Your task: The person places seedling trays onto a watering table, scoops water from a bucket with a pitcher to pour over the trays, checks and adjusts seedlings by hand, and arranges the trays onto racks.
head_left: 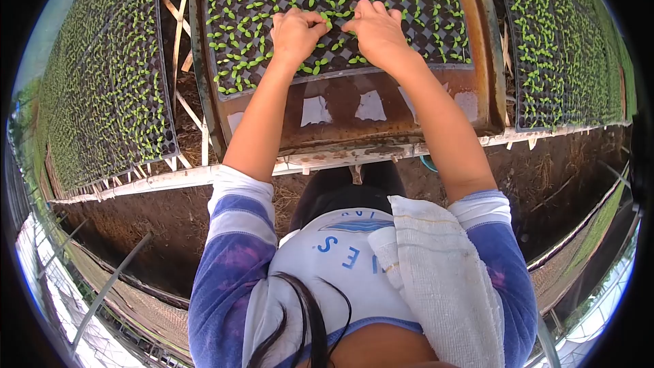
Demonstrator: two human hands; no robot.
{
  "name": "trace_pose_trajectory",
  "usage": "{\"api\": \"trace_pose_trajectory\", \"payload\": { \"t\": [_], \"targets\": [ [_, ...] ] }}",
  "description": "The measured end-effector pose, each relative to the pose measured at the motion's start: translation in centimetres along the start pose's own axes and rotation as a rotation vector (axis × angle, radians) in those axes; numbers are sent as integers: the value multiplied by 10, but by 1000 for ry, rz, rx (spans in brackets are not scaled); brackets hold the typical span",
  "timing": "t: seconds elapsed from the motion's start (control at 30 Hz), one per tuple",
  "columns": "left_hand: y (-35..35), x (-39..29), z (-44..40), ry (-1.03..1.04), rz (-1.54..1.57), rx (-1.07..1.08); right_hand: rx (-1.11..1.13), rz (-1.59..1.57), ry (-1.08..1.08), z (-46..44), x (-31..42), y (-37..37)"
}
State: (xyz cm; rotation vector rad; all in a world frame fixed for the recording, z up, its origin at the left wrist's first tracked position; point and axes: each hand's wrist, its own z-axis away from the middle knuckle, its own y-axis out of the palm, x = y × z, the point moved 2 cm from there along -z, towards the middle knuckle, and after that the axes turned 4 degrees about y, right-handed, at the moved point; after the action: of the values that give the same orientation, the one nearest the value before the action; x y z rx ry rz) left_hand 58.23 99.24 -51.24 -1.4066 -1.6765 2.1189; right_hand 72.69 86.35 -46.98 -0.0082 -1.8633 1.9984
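A black cell tray (327,73) of small green seedlings (245,65) lies in front of me inside a shallow wooden box (492,61). My left hand (296,35) is over the tray's near half, thumb and fingertips pinched together on a seedling (329,24). To its right, my right hand (379,33) is closed too, its thumb and forefinger pointing in toward the left fingertips. Whatever the right fingertips hold, if anything, is too small to make out. Dark soil and several grey cell edges show between the hands.
Wet brown water or board (340,105) with pale reflections fills the box's near strip. More seedling trays stand on the left (116,88) and right (545,61). A pale bench rail (313,160) runs before my body. A white towel (443,266) hangs over my shoulder.
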Motion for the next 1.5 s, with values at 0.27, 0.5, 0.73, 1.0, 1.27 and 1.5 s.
{"api": "trace_pose_trajectory", "payload": {
  "t": [0.27, 0.5, 0.73, 1.0, 1.27, 1.5],
  "targets": [
    [7, -4, 1, 28, -93, -68, 65, -5, 23, 1, 6, 3],
    [4, -16, 8, 51, -230, 28, 68, 5, 15, -5, 6, 9],
    [-1, -25, 3, 67, -283, 111, 65, 25, 4, -9, 2, 14],
    [-4, -27, 8, 120, -219, 127, 53, -85, 21, 2, -7, 9],
    [3, -22, 2, 180, -228, 47, 83, -117, 23, 1, -7, 11],
    [-4, -20, 5, 89, -202, 17, 77, -25, -45, -11, 2, 19]
  ]
}}
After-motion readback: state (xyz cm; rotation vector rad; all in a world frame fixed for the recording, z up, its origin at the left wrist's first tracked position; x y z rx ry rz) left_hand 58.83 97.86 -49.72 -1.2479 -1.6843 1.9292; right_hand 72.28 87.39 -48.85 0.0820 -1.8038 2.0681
